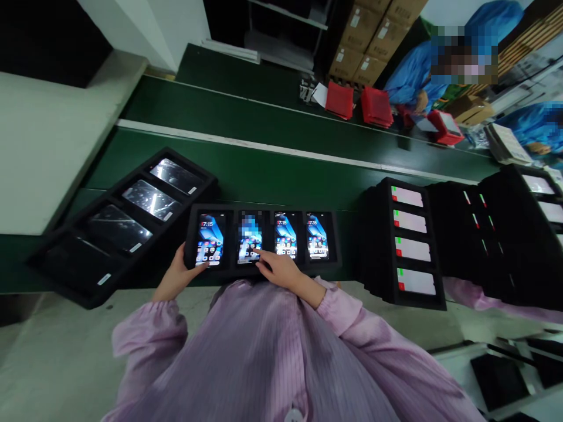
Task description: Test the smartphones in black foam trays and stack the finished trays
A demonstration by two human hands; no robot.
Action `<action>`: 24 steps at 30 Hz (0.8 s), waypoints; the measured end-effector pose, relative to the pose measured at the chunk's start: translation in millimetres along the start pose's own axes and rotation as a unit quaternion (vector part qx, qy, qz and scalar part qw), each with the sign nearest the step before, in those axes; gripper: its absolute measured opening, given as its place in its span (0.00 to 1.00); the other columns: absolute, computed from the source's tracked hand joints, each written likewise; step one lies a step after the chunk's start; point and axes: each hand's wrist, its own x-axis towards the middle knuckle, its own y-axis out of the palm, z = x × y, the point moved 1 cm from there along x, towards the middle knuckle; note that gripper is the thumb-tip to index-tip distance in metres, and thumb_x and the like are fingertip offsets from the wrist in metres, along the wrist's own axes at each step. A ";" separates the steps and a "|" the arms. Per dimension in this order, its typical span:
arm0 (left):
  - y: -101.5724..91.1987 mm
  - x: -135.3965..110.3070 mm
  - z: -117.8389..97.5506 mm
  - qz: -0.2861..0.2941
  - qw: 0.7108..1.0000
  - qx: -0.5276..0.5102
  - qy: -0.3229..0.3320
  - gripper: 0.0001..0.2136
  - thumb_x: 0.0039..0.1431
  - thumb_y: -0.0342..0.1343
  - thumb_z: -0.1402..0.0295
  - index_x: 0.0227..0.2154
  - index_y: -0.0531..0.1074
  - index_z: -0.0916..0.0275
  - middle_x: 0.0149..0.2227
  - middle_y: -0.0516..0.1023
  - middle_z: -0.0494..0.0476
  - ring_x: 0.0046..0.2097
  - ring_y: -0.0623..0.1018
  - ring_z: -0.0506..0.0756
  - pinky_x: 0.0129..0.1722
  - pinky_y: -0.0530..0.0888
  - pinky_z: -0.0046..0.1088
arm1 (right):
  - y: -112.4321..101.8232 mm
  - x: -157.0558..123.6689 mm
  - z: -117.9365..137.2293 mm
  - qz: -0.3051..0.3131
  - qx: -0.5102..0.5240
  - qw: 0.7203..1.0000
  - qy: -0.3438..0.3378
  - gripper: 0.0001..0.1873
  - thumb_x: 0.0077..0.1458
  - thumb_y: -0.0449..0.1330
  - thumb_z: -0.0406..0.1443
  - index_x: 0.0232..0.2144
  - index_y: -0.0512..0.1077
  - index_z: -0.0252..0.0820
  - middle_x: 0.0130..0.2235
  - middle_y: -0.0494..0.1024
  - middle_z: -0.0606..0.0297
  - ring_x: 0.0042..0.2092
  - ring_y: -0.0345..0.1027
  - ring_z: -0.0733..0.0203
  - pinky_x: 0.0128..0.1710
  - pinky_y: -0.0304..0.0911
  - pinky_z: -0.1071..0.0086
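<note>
A black foam tray lies right in front of me on the green belt, holding several lit phones. My left hand grips the tray's left end, thumb lying over the leftmost phone. My right hand rests at the tray's near edge, fingers curled, with the index finger stretched onto the screen of the second phone. Two more lit phones sit to the right, untouched.
A tilted black tray of dark-screened phones lies at the left. Stacked black trays with white-screened phones stand at the right. Beyond the belt are red bins, cardboard boxes and people in blue coats.
</note>
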 end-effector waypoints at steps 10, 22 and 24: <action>7.5 6.0 -9.3 -0.043 0.998 0.004 0.045 0.40 0.37 0.67 0.54 0.57 0.69 0.63 0.53 0.78 0.69 0.60 0.76 0.71 0.65 0.68 0.53 | 4.9 0.9 -1.4 0.003 -0.005 0.999 -0.031 0.21 0.72 0.54 0.39 0.63 0.69 0.40 0.50 0.84 0.59 0.52 0.79 0.55 0.47 0.71 0.67; -0.2 -2.1 -2.8 -0.007 0.998 -0.054 -0.014 0.36 0.47 0.63 0.55 0.60 0.67 0.60 0.60 0.75 0.64 0.65 0.72 0.66 0.68 0.66 0.45 | 1.4 12.3 3.1 0.006 -0.030 0.999 0.032 0.22 0.72 0.53 0.39 0.65 0.69 0.42 0.57 0.81 0.56 0.55 0.78 0.51 0.50 0.72 0.63; 0.9 0.8 1.2 -0.008 0.998 -0.065 -0.014 0.34 0.49 0.62 0.56 0.60 0.68 0.59 0.60 0.76 0.63 0.64 0.73 0.65 0.67 0.68 0.43 | 0.4 12.6 3.0 0.002 -0.019 0.999 0.044 0.23 0.72 0.53 0.39 0.65 0.68 0.43 0.55 0.82 0.57 0.54 0.78 0.51 0.51 0.73 0.62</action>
